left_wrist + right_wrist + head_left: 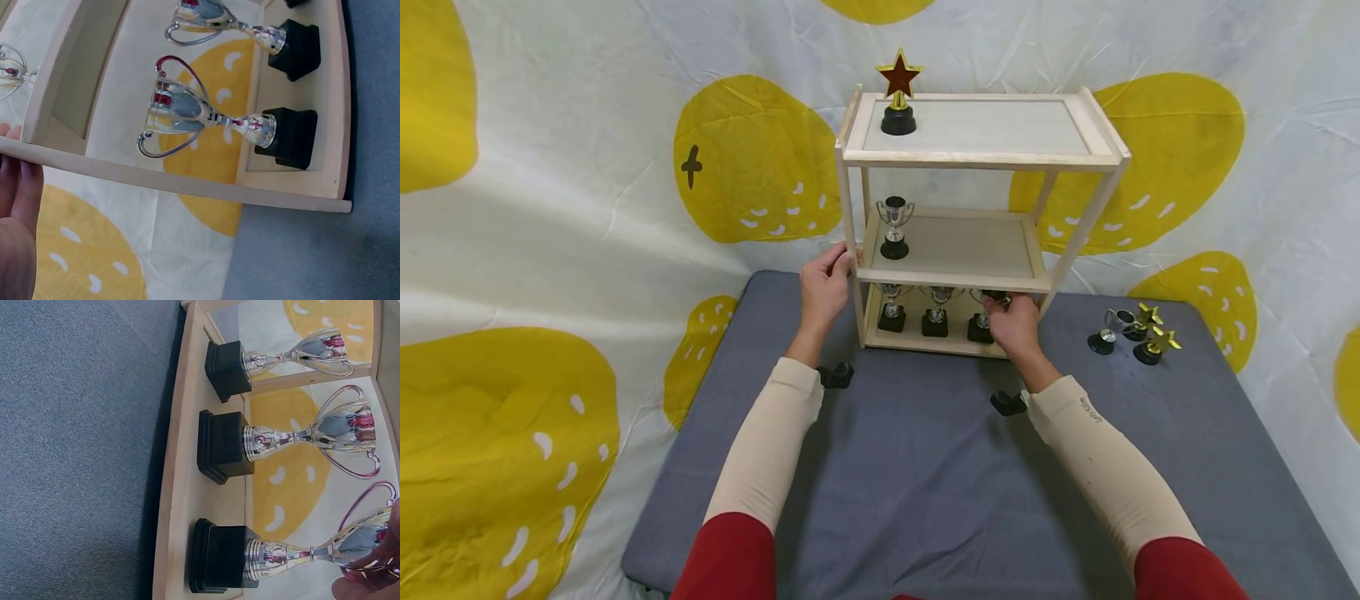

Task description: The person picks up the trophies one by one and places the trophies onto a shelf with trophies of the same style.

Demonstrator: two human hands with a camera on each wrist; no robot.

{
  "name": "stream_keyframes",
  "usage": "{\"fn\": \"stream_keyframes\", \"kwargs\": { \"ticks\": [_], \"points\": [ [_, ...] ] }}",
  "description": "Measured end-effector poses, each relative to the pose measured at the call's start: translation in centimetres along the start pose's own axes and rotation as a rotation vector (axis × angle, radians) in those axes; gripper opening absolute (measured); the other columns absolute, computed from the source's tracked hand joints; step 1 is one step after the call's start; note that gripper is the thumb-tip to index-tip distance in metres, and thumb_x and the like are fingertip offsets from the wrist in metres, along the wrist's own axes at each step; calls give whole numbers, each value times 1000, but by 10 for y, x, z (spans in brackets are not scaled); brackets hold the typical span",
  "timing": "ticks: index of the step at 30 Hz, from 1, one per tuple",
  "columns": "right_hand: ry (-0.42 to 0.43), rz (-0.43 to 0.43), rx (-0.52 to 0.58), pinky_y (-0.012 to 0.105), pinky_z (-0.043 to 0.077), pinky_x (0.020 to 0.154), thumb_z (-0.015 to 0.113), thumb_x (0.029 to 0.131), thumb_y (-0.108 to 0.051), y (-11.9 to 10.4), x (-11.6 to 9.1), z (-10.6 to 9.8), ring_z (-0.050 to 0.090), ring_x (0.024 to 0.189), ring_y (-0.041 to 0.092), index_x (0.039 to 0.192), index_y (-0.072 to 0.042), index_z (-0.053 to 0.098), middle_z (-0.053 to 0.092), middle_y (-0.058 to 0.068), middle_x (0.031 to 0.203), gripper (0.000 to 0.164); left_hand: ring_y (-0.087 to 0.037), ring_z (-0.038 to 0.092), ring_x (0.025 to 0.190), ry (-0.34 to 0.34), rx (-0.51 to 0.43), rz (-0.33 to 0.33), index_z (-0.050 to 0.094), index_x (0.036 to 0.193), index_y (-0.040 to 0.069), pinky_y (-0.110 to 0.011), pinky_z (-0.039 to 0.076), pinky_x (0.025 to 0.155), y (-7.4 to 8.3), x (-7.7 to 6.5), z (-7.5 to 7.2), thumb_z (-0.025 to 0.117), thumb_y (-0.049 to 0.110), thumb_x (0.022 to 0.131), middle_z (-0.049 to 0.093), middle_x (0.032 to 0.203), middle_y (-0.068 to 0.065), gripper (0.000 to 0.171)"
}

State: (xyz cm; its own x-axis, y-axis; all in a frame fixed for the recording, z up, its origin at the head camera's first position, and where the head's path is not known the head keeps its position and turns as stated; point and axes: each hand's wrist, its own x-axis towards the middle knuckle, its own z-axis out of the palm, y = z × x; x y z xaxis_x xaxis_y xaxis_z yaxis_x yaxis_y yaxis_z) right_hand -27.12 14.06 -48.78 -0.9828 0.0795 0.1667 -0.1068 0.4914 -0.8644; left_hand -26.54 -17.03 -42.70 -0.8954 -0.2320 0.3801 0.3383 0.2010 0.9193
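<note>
My left hand grips the left post of a pale wooden three-tier shelf, fingers around it at middle-board height. On the bottom tier, my right hand pinches the cup of a silver trophy cup near its handle. That trophy stands upright on its black square base at the right of a row. Beside it are a middle trophy cup and a left trophy cup, also silver on black bases. The middle board bears a smaller silver trophy cup, and the top board a red-and-gold star trophy.
The shelf stands at the back of a grey cloth-covered table. Right of it are a small silver cup and two gold star trophies. A white curtain with yellow shapes hangs behind.
</note>
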Motion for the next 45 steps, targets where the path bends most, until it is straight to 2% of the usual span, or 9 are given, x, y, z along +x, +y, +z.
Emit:
{"fn": "stream_keyframes", "kwargs": {
  "ticks": [7,14,17,19,22,25,27,36,45],
  "points": [
    [5,-13,-10,32,40,58,59,107,-17,1,1,1,42,54,9,152,-9,51,62,26,133,47,-32,74,108,-4,-1,16,72,128,-5,-45,62,96,-1,1,0,61,16,105,77,114,-23,32],
    [8,-16,-5,30,41,63,60,106,-18,5,3,2,46,60,5,152,-10,52,60,26,139,47,-27,75,103,7,15,24,75,125,0,-32,63,90,-3,1,0,63,17,105,78,112,-21,29],
    [-3,-10,4,33,42,64,60,107,-18,6,2,3,50,62,13,155,-12,49,57,25,144,50,-27,75,102,6,22,36,76,123,2,-33,63,89,-2,0,0,63,16,104,79,111,-20,27],
    [-5,-6,14,38,44,69,59,107,-18,6,2,3,55,72,23,156,-12,47,53,24,148,51,-28,75,103,5,24,39,76,124,2,-36,63,90,-2,0,0,63,16,104,79,111,-20,27],
    [-10,4,52,50,52,89,59,107,-17,6,2,4,61,108,39,157,-12,45,47,23,155,52,-30,75,105,2,15,31,75,125,0,-41,63,93,-1,0,0,62,17,104,78,112,-21,29],
    [-19,14,86,60,45,113,59,107,-17,5,3,3,45,143,43,158,-10,43,42,21,160,54,-32,74,107,7,7,19,74,126,-1,-46,62,96,-2,0,1,62,16,104,78,112,-22,31],
    [-27,18,95,63,39,119,59,107,-16,5,3,2,38,151,42,159,-10,42,39,21,163,55,-33,74,108,14,8,8,73,127,-2,-48,61,97,-2,0,2,62,16,104,78,113,-22,31],
    [-48,13,99,63,36,122,59,106,-15,5,3,-2,30,156,41,161,-12,39,36,19,166,58,-43,69,117,21,9,-32,68,131,-7,-57,56,103,6,-2,6,57,9,106,74,118,-30,32],
    [-19,-69,11,65,32,124,59,107,-16,7,-1,-3,33,154,42,161,-12,40,41,19,164,57,-34,73,111,20,-17,2,73,127,-3,-48,60,98,2,-2,2,62,15,104,77,113,-24,31]
  ]
}}
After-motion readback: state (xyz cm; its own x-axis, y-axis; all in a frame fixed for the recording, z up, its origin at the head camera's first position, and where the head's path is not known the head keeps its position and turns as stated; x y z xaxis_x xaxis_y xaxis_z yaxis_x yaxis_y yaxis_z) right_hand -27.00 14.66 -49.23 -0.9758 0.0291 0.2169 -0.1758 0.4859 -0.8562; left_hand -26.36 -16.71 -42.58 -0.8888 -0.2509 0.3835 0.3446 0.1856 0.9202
